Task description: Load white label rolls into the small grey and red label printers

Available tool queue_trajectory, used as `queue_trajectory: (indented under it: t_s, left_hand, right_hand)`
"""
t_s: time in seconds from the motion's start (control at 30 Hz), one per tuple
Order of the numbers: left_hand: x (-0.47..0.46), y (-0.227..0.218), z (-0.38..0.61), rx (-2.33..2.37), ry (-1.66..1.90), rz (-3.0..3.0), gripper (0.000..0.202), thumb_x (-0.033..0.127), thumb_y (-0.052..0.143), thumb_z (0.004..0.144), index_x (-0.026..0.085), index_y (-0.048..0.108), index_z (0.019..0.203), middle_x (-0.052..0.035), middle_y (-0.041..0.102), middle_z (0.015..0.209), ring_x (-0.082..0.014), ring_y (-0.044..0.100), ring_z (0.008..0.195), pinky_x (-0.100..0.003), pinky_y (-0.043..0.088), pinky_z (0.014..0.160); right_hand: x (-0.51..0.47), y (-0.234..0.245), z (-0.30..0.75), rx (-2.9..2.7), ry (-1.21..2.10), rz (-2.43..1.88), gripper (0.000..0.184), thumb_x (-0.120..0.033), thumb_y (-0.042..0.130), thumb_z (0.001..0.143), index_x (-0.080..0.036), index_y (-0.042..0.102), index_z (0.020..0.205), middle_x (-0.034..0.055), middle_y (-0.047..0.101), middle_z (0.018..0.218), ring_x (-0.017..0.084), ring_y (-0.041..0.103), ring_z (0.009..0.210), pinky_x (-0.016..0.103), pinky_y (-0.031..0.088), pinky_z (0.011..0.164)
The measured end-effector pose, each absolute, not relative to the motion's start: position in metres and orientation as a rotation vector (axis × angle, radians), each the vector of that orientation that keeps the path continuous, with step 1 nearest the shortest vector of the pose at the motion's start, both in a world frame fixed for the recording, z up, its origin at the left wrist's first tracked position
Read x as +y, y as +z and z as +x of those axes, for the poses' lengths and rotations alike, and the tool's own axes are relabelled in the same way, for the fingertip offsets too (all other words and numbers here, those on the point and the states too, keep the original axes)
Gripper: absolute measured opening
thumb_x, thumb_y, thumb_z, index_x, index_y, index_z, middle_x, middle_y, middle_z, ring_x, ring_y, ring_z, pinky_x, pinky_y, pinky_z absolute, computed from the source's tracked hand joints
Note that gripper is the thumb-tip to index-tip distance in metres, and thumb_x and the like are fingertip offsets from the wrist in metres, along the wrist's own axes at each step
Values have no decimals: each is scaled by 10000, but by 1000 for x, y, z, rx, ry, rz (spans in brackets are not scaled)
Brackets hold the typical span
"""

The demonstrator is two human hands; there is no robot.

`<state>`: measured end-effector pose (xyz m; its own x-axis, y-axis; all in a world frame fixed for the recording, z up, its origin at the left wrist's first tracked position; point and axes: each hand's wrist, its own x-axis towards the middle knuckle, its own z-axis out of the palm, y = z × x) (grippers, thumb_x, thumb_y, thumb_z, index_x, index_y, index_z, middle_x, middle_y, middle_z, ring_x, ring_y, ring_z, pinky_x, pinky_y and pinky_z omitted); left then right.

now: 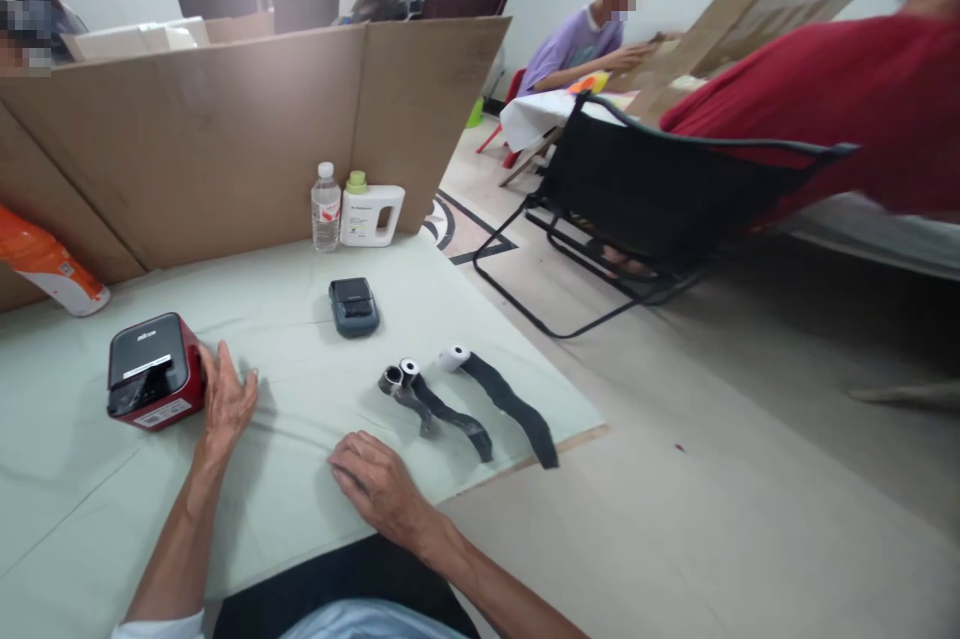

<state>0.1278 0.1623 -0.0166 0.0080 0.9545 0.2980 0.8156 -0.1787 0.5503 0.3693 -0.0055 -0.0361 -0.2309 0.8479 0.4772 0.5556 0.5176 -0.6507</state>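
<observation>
On the left of the table is a small boxy printer [154,369] with a black top and dark red sides. My left hand [227,397] rests at its right side, fingers stretched out and apart, touching or nearly touching it. My right hand [379,481] lies near the front edge with its fingers curled in, and nothing shows in it. Beyond it are a small roll with a dark strip [391,379], a second roll with a black strip [450,416], and a white roll with a wider black strip [517,407]. Farther back lies a smaller dark grey device [354,307].
A cardboard panel [247,139] stands along the table's back. Before it are a clear water bottle [325,209], a white jug with a green cap [367,212] and an orange-and-white container [52,264]. To the right, a black folding chair [637,179] and two people are beyond the table.
</observation>
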Motion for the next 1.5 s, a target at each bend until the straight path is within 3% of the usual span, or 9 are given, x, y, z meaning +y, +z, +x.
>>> queue_trajectory:
  t_s: [0.2,0.43,0.53,0.63,0.8,0.9,1.0,1.2,1.5]
  left_hand:
    - [179,-17,122,1843,933,2108,790,404,590,938,52,355,1605,-263,132,1751,-410,85,1641,-569,203,1317]
    - [178,-3,123,1785,818,2245,728,441,581,965,65,413,1566,-292,146,1737,-464,191,1611,-613,282,1284]
    - [161,2,121,1674,750,2408,719,528,532,1006,87,417,1562,-274,152,1744,-461,210,1606,-612,318,1267]
    - [130,-1,102,1546,672,2578,695,569,485,1028,141,422,1571,-233,251,1733,-420,344,1569,-572,398,1234]
    - [69,-12,35,1579,652,2740,715,538,461,1032,222,309,1655,-194,423,1665,-385,483,1490,-548,480,1148]
    - [44,-19,9,1679,620,2795,722,510,418,1033,265,235,1688,-187,439,1658,-404,481,1486,-606,411,1174]
    - [33,-24,4,1707,586,2800,714,465,403,1028,308,204,1696,-160,421,1675,-390,444,1516,-607,352,1207]
    - [33,-25,7,1718,584,2744,731,465,428,1000,289,251,1687,-150,428,1673,-382,447,1516,-587,334,1223]
    - [25,-30,-1,1690,542,2808,684,437,440,1016,283,306,1669,-154,475,1642,-353,493,1488,-535,351,1217]
  right_hand:
    - [-2,-34,371,-1931,406,-1162,120,-127,579,989,-227,644,981,48,694,926,206,632,865,355,527,835]
    - [-2,-27,370,-1892,450,-1144,126,-139,569,995,-217,666,979,59,690,926,206,638,880,343,552,823]
    - [-14,-16,373,-1899,452,-1112,132,-183,570,1014,-211,692,1056,76,705,972,213,653,901,362,575,833]
    - [-26,0,409,-1838,316,-1090,221,-229,572,1019,-231,700,1198,113,722,1112,243,680,1004,400,599,866]
    - [-20,-9,547,-1428,-122,-1787,428,-403,472,1055,-215,648,1397,184,662,1373,348,614,1280,591,486,1117]
    - [-16,-46,616,-1325,-88,-2191,588,-508,395,1048,-149,568,1479,226,557,1537,387,518,1421,605,459,1142]
    - [-24,-83,641,-1423,-52,-2339,581,-497,387,1037,-148,571,1465,229,539,1567,379,490,1463,590,448,1155]
    - [-34,-101,636,-1409,-94,-2352,560,-473,355,1051,-146,599,1435,222,516,1591,372,455,1498,608,416,1177]
    - [-14,-75,626,-1453,-72,-1951,541,-564,399,1048,-169,712,1246,209,712,1318,344,649,1265,561,510,1116]
